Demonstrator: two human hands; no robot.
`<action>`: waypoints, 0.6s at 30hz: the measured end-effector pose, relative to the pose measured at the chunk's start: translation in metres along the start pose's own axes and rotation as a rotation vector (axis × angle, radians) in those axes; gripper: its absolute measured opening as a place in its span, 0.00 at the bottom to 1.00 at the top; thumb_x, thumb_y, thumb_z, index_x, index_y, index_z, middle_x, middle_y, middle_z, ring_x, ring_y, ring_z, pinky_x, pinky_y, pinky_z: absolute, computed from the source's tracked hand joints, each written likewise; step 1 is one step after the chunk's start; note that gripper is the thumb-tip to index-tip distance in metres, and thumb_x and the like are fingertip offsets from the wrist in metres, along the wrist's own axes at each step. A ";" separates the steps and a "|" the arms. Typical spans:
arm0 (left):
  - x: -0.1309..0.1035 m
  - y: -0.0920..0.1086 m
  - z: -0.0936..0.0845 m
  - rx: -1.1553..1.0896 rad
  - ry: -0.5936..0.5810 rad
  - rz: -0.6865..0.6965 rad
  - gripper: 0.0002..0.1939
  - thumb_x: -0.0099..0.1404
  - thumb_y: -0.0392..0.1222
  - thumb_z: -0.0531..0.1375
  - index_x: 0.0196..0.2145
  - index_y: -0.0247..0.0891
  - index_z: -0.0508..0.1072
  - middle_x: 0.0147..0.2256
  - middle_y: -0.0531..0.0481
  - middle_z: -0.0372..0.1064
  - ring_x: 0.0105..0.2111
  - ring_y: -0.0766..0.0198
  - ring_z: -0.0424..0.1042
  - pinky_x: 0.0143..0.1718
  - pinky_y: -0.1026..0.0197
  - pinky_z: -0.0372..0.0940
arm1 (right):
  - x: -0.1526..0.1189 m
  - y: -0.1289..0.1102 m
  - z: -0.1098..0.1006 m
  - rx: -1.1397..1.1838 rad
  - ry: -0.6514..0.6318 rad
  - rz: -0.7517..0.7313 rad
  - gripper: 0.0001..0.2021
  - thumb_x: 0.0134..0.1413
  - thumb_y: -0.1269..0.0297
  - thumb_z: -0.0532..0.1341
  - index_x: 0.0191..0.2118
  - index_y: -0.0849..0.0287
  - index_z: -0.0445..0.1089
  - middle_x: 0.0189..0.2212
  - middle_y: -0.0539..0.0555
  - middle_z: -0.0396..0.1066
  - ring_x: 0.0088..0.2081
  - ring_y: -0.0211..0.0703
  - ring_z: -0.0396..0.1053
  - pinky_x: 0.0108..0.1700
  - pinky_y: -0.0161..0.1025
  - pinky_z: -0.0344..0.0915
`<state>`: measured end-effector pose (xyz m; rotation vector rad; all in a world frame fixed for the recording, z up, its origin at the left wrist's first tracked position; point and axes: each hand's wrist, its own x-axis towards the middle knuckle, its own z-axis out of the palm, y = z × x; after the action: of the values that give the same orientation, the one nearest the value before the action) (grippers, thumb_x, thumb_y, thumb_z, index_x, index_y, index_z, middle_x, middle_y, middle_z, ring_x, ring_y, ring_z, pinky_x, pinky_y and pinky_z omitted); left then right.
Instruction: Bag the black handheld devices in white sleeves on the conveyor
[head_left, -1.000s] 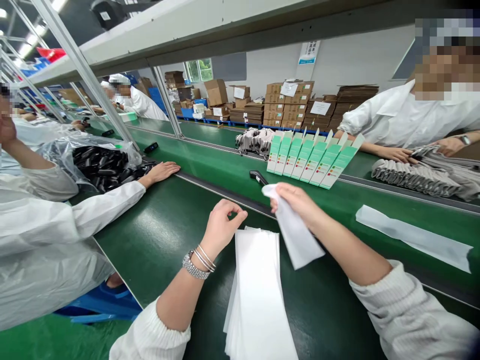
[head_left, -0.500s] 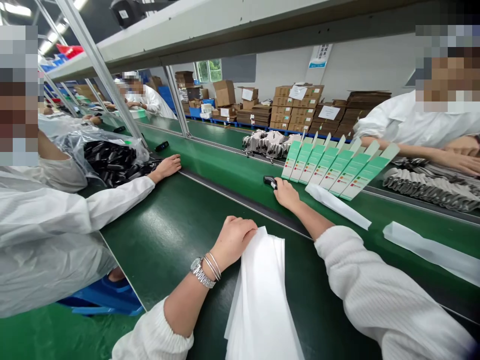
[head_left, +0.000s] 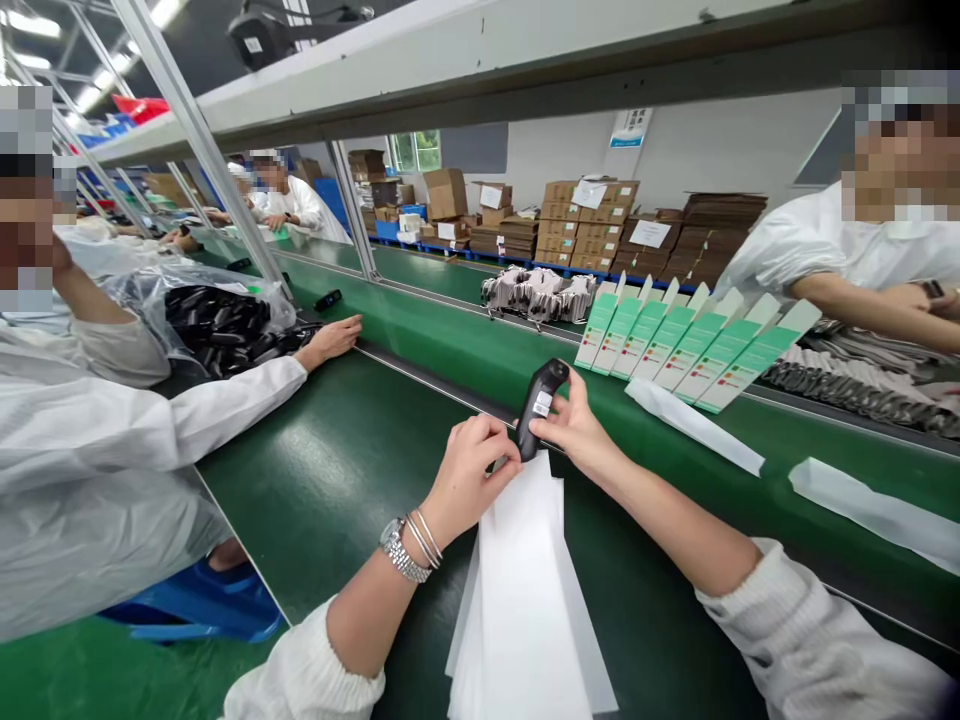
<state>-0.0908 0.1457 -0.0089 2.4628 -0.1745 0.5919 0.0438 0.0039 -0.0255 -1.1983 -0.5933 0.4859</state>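
My right hand (head_left: 581, 425) grips a black curved handheld device (head_left: 538, 405) with white labels on its side. The device stands almost upright just above the top end of a stack of long white sleeves (head_left: 521, 590). At that same end my left hand (head_left: 474, 465) is closed, thumb and fingers pinching the corner of the top sleeve. The device's lower tip is close to my left fingertips; whether they touch I cannot tell. Two white sleeves, a nearer one (head_left: 874, 510) and a farther one (head_left: 694, 425), lie on the green belt (head_left: 442, 355) to the right.
Several green-and-white boxes (head_left: 694, 340) stand open in a slanted row on the belt. Left of me, a co-worker's hand (head_left: 330, 340) rests at the belt edge near a bag of black devices (head_left: 217, 320). Another black device (head_left: 328, 299) lies on the belt. A shelf (head_left: 480, 75) hangs overhead.
My right hand has picked up the black device from the belt and brought it nearer, over the sleeves' top end. My left hand stays at the stack, its fingers shifted slightly.
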 end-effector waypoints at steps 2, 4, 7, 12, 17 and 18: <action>0.002 0.007 -0.001 -0.057 0.061 -0.016 0.04 0.65 0.38 0.57 0.32 0.39 0.71 0.38 0.49 0.63 0.43 0.62 0.64 0.48 0.56 0.59 | -0.006 0.004 0.005 -0.047 -0.055 0.010 0.39 0.44 0.58 0.70 0.61 0.43 0.51 0.47 0.51 0.67 0.40 0.40 0.72 0.46 0.43 0.69; 0.005 0.011 -0.002 -0.114 0.140 -0.057 0.04 0.65 0.37 0.56 0.32 0.38 0.69 0.38 0.48 0.62 0.43 0.62 0.64 0.47 0.57 0.61 | -0.015 0.007 0.012 -0.061 -0.161 0.065 0.23 0.53 0.51 0.64 0.53 0.50 0.63 0.46 0.53 0.68 0.43 0.41 0.70 0.48 0.42 0.67; 0.009 0.011 -0.004 -0.205 0.251 -0.130 0.06 0.66 0.36 0.54 0.31 0.37 0.68 0.38 0.49 0.60 0.42 0.64 0.64 0.46 0.59 0.63 | -0.030 0.009 0.026 -0.009 -0.364 0.213 0.18 0.53 0.49 0.63 0.42 0.57 0.71 0.39 0.53 0.71 0.41 0.42 0.71 0.47 0.41 0.66; 0.010 -0.011 0.001 -0.333 0.337 -0.247 0.10 0.66 0.41 0.55 0.27 0.36 0.66 0.35 0.51 0.62 0.38 0.67 0.64 0.41 0.62 0.63 | -0.019 -0.007 0.028 0.076 -0.224 0.335 0.18 0.51 0.48 0.64 0.39 0.57 0.67 0.29 0.52 0.72 0.29 0.42 0.70 0.37 0.41 0.66; 0.005 -0.039 0.012 -0.287 0.308 -0.321 0.10 0.67 0.43 0.54 0.29 0.37 0.67 0.35 0.51 0.63 0.35 0.68 0.64 0.38 0.64 0.63 | 0.046 -0.027 -0.026 -0.641 0.219 -0.068 0.12 0.58 0.53 0.53 0.31 0.56 0.63 0.26 0.51 0.67 0.31 0.45 0.66 0.35 0.40 0.63; 0.004 -0.043 0.014 -0.274 0.294 -0.325 0.10 0.67 0.42 0.54 0.29 0.37 0.68 0.35 0.51 0.63 0.35 0.68 0.64 0.37 0.64 0.62 | 0.057 -0.027 -0.039 -0.841 0.259 -0.129 0.12 0.59 0.56 0.51 0.30 0.56 0.63 0.28 0.53 0.67 0.33 0.47 0.66 0.38 0.42 0.62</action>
<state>-0.0711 0.1726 -0.0399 2.0539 0.2423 0.7231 0.1128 0.0046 -0.0002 -1.9649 -0.6645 -0.0615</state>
